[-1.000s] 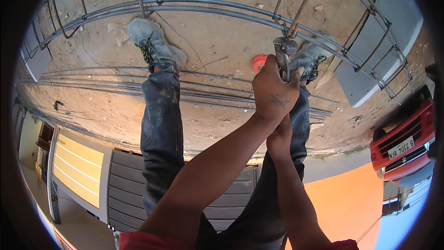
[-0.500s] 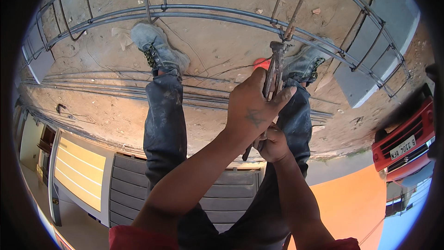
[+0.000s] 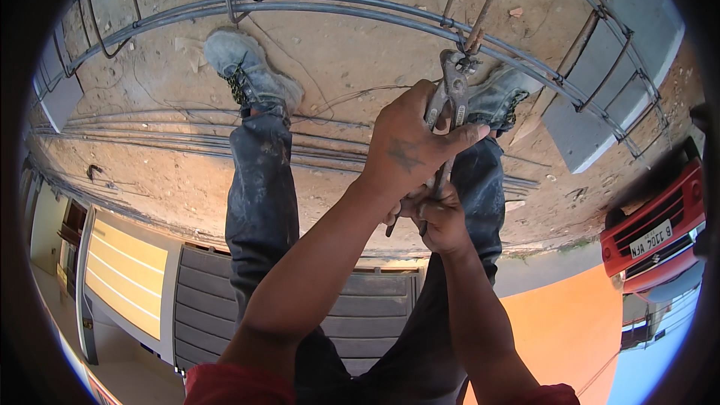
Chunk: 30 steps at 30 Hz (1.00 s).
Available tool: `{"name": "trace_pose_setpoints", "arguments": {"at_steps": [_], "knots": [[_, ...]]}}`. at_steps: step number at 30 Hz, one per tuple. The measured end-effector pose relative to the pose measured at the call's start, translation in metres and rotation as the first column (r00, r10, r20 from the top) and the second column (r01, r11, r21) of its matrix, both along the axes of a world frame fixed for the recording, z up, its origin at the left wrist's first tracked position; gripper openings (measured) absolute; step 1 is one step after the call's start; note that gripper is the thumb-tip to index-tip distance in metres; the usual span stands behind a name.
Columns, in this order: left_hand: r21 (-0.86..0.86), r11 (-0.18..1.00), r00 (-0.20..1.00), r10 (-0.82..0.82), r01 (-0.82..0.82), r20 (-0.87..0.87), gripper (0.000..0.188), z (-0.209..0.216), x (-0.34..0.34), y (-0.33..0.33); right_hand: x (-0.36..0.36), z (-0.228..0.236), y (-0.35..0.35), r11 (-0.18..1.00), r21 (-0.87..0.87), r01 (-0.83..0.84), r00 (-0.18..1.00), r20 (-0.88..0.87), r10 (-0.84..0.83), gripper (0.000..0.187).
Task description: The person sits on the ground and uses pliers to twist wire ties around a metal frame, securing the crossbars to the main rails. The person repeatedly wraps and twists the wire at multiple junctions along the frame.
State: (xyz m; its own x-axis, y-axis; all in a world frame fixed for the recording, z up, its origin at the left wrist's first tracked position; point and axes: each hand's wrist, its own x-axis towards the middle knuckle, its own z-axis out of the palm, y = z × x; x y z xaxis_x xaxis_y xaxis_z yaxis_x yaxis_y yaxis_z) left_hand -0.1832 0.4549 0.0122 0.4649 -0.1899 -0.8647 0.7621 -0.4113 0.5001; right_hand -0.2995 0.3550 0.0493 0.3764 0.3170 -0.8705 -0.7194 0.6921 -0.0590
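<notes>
A worn pair of steel pincers (image 3: 457,90) stands with its jaws against the joint where a rusty stirrup bar meets the long rods of a rebar cage (image 3: 322,1). My left hand (image 3: 409,139) is wrapped round the upper handles just below the pivot, its thumb across them. Lower down, my right hand (image 3: 444,219) is closed on the handle ends, close under the left wrist. Whether the jaws grip tie wire at the joint is too small to tell.
Grey blocks (image 3: 619,67) lie under the cage at the right, with another (image 3: 58,86) at the left. Loose long rods (image 3: 202,142) lie across the dirt behind my shoes (image 3: 251,67). A red vehicle (image 3: 652,229) stands at the right, near an orange wall (image 3: 566,322).
The pincers have turned about their length, so the pivot face now shows. My right hand has shifted up slightly along the handles. A red round thing near the right shoe is now out of sight.
</notes>
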Motion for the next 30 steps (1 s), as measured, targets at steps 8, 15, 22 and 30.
{"name": "trace_pose_setpoints", "arguments": {"at_steps": [8, 15, 22, 30], "knots": [[-0.306, 0.638, 0.605, 0.319, -0.706, -0.729, 0.016, -0.004, -0.005, -0.017, 0.011, 0.008, -0.03, 0.955, -0.195, -0.223, 0.971, 0.046, 0.236, 0.05], [-0.219, 0.469, 0.511, 0.702, -0.856, -0.495, 0.024, -0.005, -0.025, -0.09, 0.01, 0.016, -0.051, -0.36, -0.886, -0.292, 0.479, -0.462, 0.746, 0.064], [-0.106, 0.328, 0.345, 0.904, -0.939, -0.253, 0.03, -0.02, -0.018, -0.138, 0.017, -0.043, -0.121, -0.355, -0.921, -0.162, 0.498, -0.387, 0.776, 0.04], [-0.11, 0.21, 0.231, 0.945, -0.971, -0.23, 0.028, -0.029, -0.004, -0.161, 0.065, -0.068, -0.177, -0.251, -0.963, -0.095, 0.292, -0.268, 0.918, 0.034]]}}
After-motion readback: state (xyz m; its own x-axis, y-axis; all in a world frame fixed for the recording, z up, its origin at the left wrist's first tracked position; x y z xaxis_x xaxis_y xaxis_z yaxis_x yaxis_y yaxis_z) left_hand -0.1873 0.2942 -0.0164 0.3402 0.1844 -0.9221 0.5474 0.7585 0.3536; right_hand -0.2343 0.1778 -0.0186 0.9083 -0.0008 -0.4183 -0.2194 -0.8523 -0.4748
